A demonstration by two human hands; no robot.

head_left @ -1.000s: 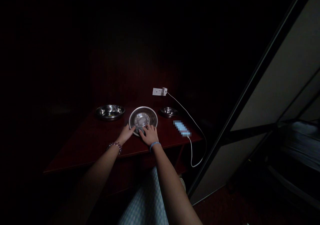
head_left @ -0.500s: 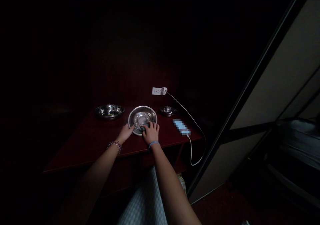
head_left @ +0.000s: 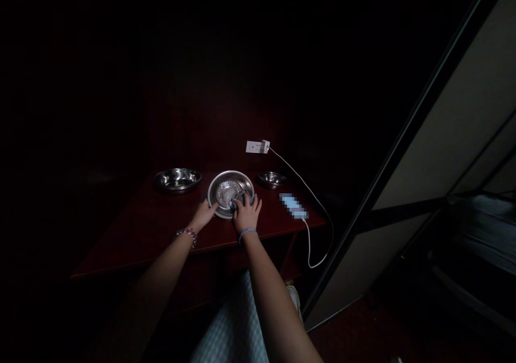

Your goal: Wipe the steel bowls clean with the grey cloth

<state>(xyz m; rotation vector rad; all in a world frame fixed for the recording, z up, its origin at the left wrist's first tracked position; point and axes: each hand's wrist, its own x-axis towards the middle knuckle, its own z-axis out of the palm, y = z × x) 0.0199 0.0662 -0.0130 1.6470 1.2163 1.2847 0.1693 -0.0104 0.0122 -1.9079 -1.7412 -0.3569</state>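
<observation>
A round steel bowl (head_left: 221, 187) with a wide rim is tilted toward me near the table's front edge. My left hand (head_left: 203, 215) grips its lower left rim, thumb on the inside and the other fingers hidden beneath. Inside the bowl's lower right, my right hand (head_left: 246, 215) presses a crumpled dark grey cloth (head_left: 241, 197) against the wall, fingers bent over it. One larger steel bowl (head_left: 177, 181) rests at the left, with a small yellowish spot inside. Behind and to the right is a smaller steel bowl (head_left: 272, 179).
The dark red table (head_left: 149, 229) stands against a dark wall. A white socket (head_left: 253, 147) holds a charger, whose white cable (head_left: 309, 245) runs down to a blurred phone (head_left: 293, 205) at the right. A light panel with a dark frame (head_left: 403, 191) rises on the right.
My right hand has shifted slightly right within the bowl, and its fingers have spread, so more of the grey cloth shows. My left hand keeps its grip on the rim.
</observation>
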